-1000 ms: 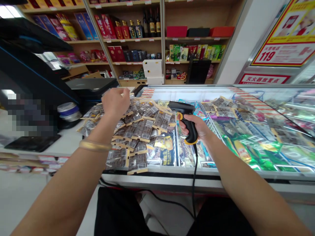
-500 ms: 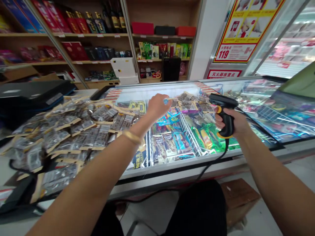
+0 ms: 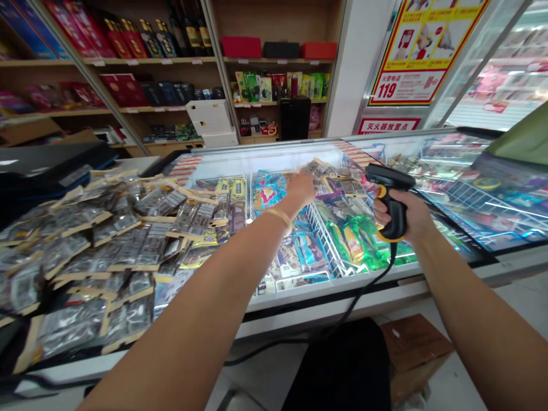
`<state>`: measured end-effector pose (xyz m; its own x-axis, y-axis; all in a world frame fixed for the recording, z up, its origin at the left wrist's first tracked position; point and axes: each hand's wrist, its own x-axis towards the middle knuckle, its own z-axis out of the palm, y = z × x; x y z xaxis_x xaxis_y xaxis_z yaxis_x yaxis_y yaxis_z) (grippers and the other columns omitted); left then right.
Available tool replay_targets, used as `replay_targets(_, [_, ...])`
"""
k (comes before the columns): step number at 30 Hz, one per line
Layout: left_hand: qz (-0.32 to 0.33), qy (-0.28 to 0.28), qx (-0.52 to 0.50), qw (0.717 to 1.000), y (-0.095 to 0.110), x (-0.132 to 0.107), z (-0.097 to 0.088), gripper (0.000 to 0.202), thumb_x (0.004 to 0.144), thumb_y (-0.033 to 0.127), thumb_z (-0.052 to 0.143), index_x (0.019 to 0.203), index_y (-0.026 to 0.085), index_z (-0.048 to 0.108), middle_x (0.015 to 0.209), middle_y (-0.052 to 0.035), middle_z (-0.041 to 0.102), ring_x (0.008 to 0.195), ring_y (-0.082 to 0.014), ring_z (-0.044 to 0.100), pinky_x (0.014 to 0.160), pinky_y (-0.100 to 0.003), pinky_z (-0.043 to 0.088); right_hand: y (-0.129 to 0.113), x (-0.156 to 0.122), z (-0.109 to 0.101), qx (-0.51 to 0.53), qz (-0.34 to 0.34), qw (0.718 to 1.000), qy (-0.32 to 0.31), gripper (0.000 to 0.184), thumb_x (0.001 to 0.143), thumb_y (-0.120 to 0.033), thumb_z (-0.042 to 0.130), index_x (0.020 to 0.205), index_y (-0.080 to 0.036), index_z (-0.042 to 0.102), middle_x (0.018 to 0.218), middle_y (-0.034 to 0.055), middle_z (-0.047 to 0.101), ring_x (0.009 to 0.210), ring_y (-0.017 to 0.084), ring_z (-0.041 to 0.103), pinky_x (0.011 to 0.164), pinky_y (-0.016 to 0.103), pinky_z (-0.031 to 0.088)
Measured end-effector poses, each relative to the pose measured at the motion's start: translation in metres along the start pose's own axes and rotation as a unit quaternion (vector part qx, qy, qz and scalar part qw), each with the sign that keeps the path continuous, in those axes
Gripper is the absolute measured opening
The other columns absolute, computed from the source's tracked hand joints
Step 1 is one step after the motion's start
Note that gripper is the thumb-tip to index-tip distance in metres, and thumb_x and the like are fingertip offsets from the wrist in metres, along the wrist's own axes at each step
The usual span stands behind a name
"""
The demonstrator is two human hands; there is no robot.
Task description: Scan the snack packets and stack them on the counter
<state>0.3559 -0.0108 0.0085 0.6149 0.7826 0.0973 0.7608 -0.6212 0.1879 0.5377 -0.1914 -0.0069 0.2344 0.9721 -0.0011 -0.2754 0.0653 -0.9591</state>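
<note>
My right hand [image 3: 406,214] is wrapped round the grip of a black and yellow handheld barcode scanner [image 3: 390,200], held above the freezer with its head to the left. My left hand [image 3: 301,188] reaches over the freezer to a small group of clear packets with tan edges [image 3: 338,178] lying on the glass. Its fingers point away and are mostly hidden, so I cannot see whether they grip a packet. To the left lies a large heap of similar packets [image 3: 141,245], printed with dark labels.
Below the glass of the chest freezer [image 3: 299,290], white wire baskets [image 3: 323,240] hold colourful ice cream packs. The scanner's black cable [image 3: 363,291] hangs over the front edge. A cardboard box [image 3: 413,342] stands on the floor. Stocked shelves [image 3: 154,60] line the back.
My left hand has moved right and farther forward, to the packets at the back of the glass. My right hand keeps the scanner in nearly the same place. The view has shifted slightly.
</note>
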Motion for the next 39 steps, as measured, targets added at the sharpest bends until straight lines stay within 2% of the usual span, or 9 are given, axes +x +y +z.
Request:
replay_targets(5, [-0.035,-0.042,-0.098,0.994,-0.023,-0.024,-0.014,0.037,0.08,0.021,0.076,0.115,0.011,0.071,0.12,-0.0201,0.074,0.109,-0.0331,0.072,0.091,-0.041,0.057,0.009,0.011,0.018,0.007,0.033,0.999,-0.015,0.03,0.073,-0.04,0.075,0.092,-0.021,0.061,0.061,-0.0038,0.047,0.045,0.01,0.038,0.043,0.024,0.033])
replay_targets(9, [-0.111,0.004,-0.239,0.965,-0.057,-0.057,-0.03,0.036,0.076,0.028,0.083,0.106,0.014,0.071,0.094,-0.0127,0.075,0.088,-0.0284,0.073,0.077,-0.039,0.056,0.006,0.017,0.038,-0.004,0.03,0.998,-0.049,0.031,0.073,-0.04,0.076,0.092,-0.021,0.06,0.061,-0.0038,0.049,0.044,0.011,0.04,0.043,0.026,0.033])
replay_targets(11, [-0.176,0.045,-0.406,0.896,-0.076,-0.078,-0.041,0.031,0.075,0.027,0.085,0.101,0.017,0.07,0.083,-0.0071,0.072,0.079,-0.0222,0.07,0.073,-0.035,0.054,0.002,0.022,0.058,-0.002,0.024,0.997,-0.075,0.031,0.072,-0.04,0.076,0.092,-0.021,0.061,0.06,-0.004,0.049,0.044,0.011,0.04,0.043,0.026,0.034])
replay_targets(16, [-0.23,0.086,-0.706,0.664,-0.117,-0.129,-0.066,0.015,0.088,0.027,0.075,0.084,0.018,0.063,0.073,-0.0009,0.067,0.062,-0.0108,0.063,0.062,-0.024,0.051,0.003,0.04,0.13,0.021,0.024,0.987,-0.158,0.034,0.07,-0.042,0.078,0.092,-0.02,0.063,0.06,-0.0045,0.052,0.042,0.009,0.041,0.042,0.025,0.034])
replay_targets(19, [-0.233,0.12,-0.765,0.588,-0.131,-0.15,-0.066,0.01,0.091,0.02,0.067,0.084,0.017,0.06,0.074,-0.0016,0.068,0.063,-0.0127,0.066,0.064,-0.027,0.056,0.014,0.045,0.165,0.039,0.029,0.979,-0.198,0.039,0.069,-0.044,0.08,0.092,-0.019,0.063,0.059,-0.0048,0.053,0.042,0.009,0.043,0.042,0.024,0.035])
replay_targets(22, [-0.223,0.185,-0.737,0.61,-0.141,-0.157,-0.053,0.011,0.085,0.017,0.071,0.09,0.017,0.061,0.079,-0.0008,0.071,0.07,-0.0147,0.069,0.075,-0.032,0.059,0.028,0.041,0.178,0.02,0.05,0.973,-0.226,0.041,0.069,-0.047,0.082,0.09,-0.019,0.061,0.059,-0.0042,0.055,0.041,0.01,0.045,0.041,0.024,0.035])
replay_targets(26, [-0.209,0.265,-0.611,0.716,-0.151,-0.154,-0.037,0.016,0.085,0.019,0.069,0.101,0.018,0.065,0.085,-0.0021,0.075,0.083,-0.0183,0.073,0.086,-0.033,0.057,0.038,0.032,0.174,-0.059,0.094,0.961,-0.253,0.042,0.071,-0.049,0.083,0.091,-0.018,0.062,0.059,-0.0029,0.059,0.04,0.011,0.049,0.04,0.024,0.037])
replay_targets(30, [-0.185,0.264,-0.517,0.793,-0.157,-0.153,-0.036,0.02,0.09,0.022,0.061,0.109,0.017,0.067,0.1,-0.006,0.079,0.094,-0.0207,0.075,0.09,-0.032,0.056,0.038,0.029,0.171,-0.1,0.106,0.952,-0.269,0.038,0.075,-0.047,0.082,0.091,-0.018,0.063,0.059,-0.0022,0.059,0.042,0.012,0.051,0.042,0.026,0.042])
replay_targets(39, [-0.193,0.252,-0.442,0.839,-0.162,-0.154,-0.035,0.023,0.09,0.025,0.061,0.11,0.016,0.07,0.096,-0.007,0.079,0.089,-0.022,0.075,0.084,-0.031,0.057,0.039,0.031,0.171,-0.108,0.1,0.947,-0.285,0.034,0.077,-0.044,0.082,0.088,-0.018,0.064,0.058,-0.0014,0.06,0.042,0.011,0.052,0.041,0.025,0.041])
